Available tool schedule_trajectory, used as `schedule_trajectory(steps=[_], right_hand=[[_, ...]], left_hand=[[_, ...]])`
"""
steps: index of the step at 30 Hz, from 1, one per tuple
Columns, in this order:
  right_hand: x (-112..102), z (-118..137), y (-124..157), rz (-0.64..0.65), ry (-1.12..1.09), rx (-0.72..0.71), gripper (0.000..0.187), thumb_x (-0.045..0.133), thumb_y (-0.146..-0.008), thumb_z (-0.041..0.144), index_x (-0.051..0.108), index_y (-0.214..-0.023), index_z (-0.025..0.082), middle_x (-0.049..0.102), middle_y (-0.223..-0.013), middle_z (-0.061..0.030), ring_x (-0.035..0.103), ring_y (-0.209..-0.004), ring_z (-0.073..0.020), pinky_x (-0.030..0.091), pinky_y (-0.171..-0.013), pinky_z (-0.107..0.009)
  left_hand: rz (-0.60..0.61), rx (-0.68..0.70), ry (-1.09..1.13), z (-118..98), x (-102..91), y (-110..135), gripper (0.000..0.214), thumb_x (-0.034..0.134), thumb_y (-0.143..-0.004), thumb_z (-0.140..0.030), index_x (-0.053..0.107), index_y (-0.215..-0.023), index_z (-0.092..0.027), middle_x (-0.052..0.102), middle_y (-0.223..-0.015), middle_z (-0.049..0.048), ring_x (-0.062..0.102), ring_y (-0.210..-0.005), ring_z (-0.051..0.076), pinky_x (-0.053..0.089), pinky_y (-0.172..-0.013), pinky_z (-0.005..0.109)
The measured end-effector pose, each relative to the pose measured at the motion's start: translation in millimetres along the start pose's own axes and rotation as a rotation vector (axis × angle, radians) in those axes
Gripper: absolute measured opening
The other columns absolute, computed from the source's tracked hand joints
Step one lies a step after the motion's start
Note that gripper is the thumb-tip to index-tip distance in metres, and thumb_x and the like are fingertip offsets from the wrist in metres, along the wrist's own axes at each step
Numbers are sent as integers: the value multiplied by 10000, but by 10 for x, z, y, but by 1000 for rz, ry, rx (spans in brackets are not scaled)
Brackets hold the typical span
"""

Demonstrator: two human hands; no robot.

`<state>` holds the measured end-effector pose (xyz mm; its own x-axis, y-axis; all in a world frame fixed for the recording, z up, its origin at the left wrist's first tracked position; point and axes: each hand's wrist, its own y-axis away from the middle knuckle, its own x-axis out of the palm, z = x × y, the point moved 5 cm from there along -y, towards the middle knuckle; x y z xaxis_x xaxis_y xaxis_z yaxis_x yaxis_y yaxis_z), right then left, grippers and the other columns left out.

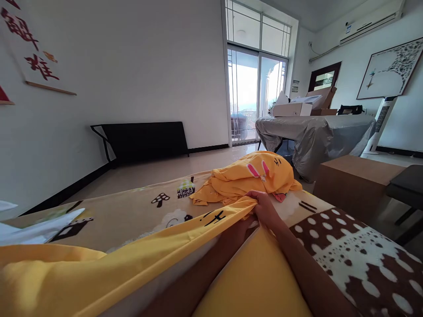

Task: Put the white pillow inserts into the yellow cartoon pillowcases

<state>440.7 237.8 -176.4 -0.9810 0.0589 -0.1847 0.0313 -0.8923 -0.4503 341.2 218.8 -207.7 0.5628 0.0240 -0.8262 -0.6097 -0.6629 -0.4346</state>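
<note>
Just short of the rabbit-print yellow bundle [238, 178], head view: right hand [263, 209] clenched on the gathered hem of a yellow printed cover [185, 235]. Left hand [243, 224] tucked under that hem; fingers hidden, cannot tell whether it grasps. Right hand looks the nearer to the bundle. Cover's long axis slants from the bundle's near side down toward near left, hem drawn fairly straight, left forearm running under it. Yellow panel [254, 277] between forearms, near side of the bundle; same cloth or not, cannot tell. Bundle sits at the sheep-and-mushroom blanket's [139, 220] far edge, so little room beyond; most sideways room judged left of it. Cardboard box [350, 180] stands right of it, past the blanket edge.
</note>
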Motion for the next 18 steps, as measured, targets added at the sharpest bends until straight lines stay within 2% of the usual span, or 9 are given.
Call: schedule_trajectory(steps=[2,5,8,11,13,18], right_hand=[[-9,1,-4,-1,23,-8,383,383,-497,118,650,-772,135,619,-674,-9,528,-679,-149,404,-591,-216],[-26,-5,-12,-9,77,-31,400,374,-489,110,654,-773,138,625,-679,-12,533,-672,-152,401,-597,-223],[-56,-21,-22,-46,157,-65,410,366,-476,104,656,-763,145,624,-683,-12,532,-673,-154,397,-612,-229],[-72,-39,-27,-71,217,-103,415,366,-476,94,653,-769,155,625,-697,-8,529,-682,-155,395,-634,-234],[-65,-46,-26,-65,234,-119,416,368,-484,84,647,-783,161,635,-719,-6,535,-691,-155,396,-642,-233],[-58,6,-6,-37,300,-115,434,373,-488,51,646,-807,159,653,-750,-13,554,-710,-159,399,-651,-233]], left_hand=[[39,40,-19,-49,-22,37,348,530,-850,-308,571,-1194,-337,418,-1421,16,402,-1281,260,335,-1079,441],[32,33,-46,-45,-27,40,415,496,-857,-325,509,-1271,-346,502,-1349,30,406,-1283,272,312,-1089,468],[11,-9,-39,46,20,-2,456,466,-865,-376,471,-1315,-300,507,-1346,62,396,-1296,279,303,-1096,474],[-7,-35,-26,148,63,-35,575,411,-877,-440,363,-1391,-185,369,-1449,121,316,-1346,284,261,-1121,464],[-15,-58,-19,203,81,-39,609,372,-888,-446,310,-1411,-138,331,-1466,144,294,-1356,288,246,-1127,473],[-18,-86,17,295,166,-32,576,417,-886,-406,331,-1399,-161,377,-1438,143,333,-1333,292,276,-1115,484]])
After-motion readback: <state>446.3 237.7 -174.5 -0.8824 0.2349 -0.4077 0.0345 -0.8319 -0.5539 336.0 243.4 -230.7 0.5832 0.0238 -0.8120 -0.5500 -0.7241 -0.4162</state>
